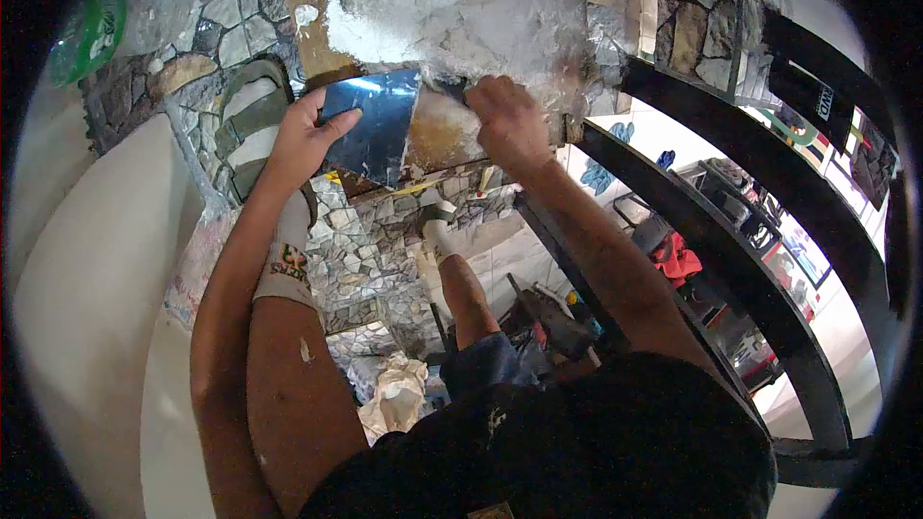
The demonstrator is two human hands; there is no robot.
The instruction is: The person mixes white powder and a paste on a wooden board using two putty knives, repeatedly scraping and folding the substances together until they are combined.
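My left hand point(310, 139) grips a blue, shiny flat sheet point(373, 130) by its left edge, thumb on top. The sheet lies tilted over the front of a brown board point(442, 135). To its right, my right hand point(510, 120) is closed on a dark, flat tool point(456, 88), whose shape is mostly hidden by the fingers. Wet-looking grey-white plaster point(433, 10) covers much of the board beyond both hands.
A plastic bottle with a green band point(101, 38) lies at the upper left. My sandalled foot point(255, 120) is beside the board. Black curved railing bars point(711, 211) run along the right, with a lower floor holding clutter beyond them.
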